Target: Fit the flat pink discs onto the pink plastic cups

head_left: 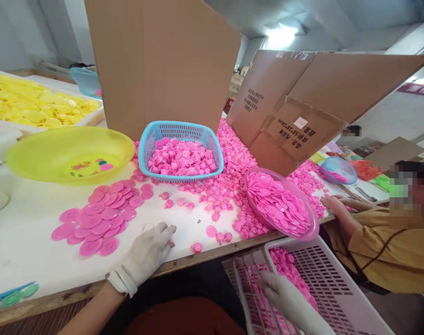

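Note:
My left hand [147,251], in a white glove with bare fingertips, rests on the white tabletop near its front edge. Its fingers are bent together; whatever they hold, if anything, is hidden. Beside it lie a pile of flat pink discs [102,214] and some small pink toy cups [197,247]. My right hand [285,298], gloved too, is lowered over a pale plastic crate [332,274] with pink pieces [290,267] inside. Motion blurs its fingers. A pink bowl [311,216] heaped with pink discs [278,202] juts over the table edge above the crate.
A blue basket [182,177] of pink cups stands mid-table, before a tall cardboard box [163,60]. On the left are a yellow bowl [33,163] and yellow pieces [33,102]. Another cardboard box [285,116] stands behind loose cups. A co-worker's hand [333,204] rests at right.

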Available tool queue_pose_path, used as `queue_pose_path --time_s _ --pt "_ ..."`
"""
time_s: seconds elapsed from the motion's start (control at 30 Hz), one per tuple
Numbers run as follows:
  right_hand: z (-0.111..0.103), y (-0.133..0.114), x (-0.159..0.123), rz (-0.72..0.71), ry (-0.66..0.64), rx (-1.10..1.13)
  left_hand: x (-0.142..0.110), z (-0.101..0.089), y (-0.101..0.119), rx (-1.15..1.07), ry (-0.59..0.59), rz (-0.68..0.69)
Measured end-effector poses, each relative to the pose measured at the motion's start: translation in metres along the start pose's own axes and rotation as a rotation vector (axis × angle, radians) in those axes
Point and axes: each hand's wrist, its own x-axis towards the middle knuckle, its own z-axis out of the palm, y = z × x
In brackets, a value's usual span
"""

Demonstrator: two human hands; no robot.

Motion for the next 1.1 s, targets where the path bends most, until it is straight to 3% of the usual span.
queue_pose_path --time_s 0.17,0.27,0.33,0.47,0.53,0.7,0.93,1.1 --pt "0.0 -0.067 0.077 -0.261 0.182 -0.132 -0.006 -0.004 -0.007 -0.23 0.188 -0.067" --pt "0.007 -0.096 0.114 -0.248 0.152 -0.309 -0.013 -0.006 -0.013 -0.378 0.265 -0.188" --pt "0.015 -0.103 0.127 -0.226 0.099 -0.419 -0.018 -0.009 -0.012 -0.419 0.259 -0.245" --pt "0.026 -0.095 0.141 -0.258 0.056 -0.448 -0.023 -0.014 0.003 -0.546 0.1 -0.251" --pt "0.028 -0.088 0.145 -0.271 0.056 -0.397 -0.022 -0.014 0.008 -0.621 0.062 -0.284" --pt "0.03 -0.086 0.145 -0.318 0.103 -0.157 -0.016 -0.007 -0.001 -0.809 0.116 -0.501" --pt "0.049 -0.151 0.165 -0.367 -0.096 0.562 0.007 0.003 -0.017 -1.272 0.052 -0.688" --pt "0.07 -0.181 0.196 -0.415 -0.189 0.671 0.014 0.0 -0.013 -1.436 0.075 -0.696"
